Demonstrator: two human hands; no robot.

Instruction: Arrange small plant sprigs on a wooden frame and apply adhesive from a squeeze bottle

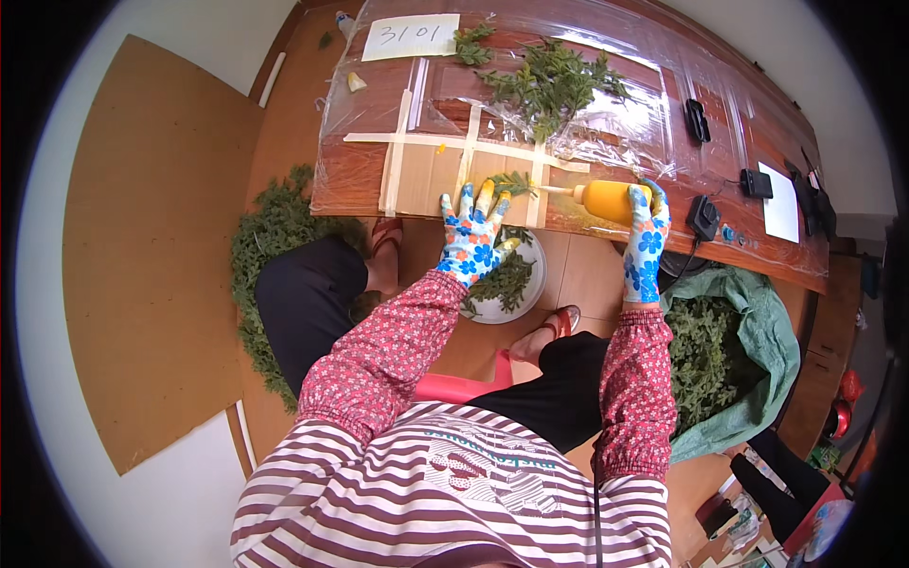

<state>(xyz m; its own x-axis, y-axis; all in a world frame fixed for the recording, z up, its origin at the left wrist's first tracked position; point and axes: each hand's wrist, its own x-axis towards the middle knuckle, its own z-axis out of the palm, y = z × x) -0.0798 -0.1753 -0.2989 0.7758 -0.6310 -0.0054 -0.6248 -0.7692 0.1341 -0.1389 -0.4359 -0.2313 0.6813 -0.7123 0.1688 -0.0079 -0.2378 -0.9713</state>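
Note:
My left hand point(472, 238), in a floral glove with yellow-stained fingertips, lies with fingers spread at the front edge of a taped cardboard sheet point(426, 177). Its middle and index fingertips are at a small green conifer-like sprig point(513, 184), seemingly touching it. In my right hand point(648, 238), also gloved, is a yellow squeeze bottle point(612, 201) lying nearly level. The bottle's pale nozzle point(556, 190) points left, its tip at the sprig's right end. A yellow spot point(441, 148) marks the cardboard, and yellow stains show on the table right of it.
More sprigs point(557, 82) lie on the plastic-covered wooden table point(603, 160), near a paper sheet with writing point(410, 37). Small black devices point(703, 216) stand at right. Below are a white basin point(536, 284) of sprigs, a green sack point(770, 341) of greenery and a leafy heap point(266, 241).

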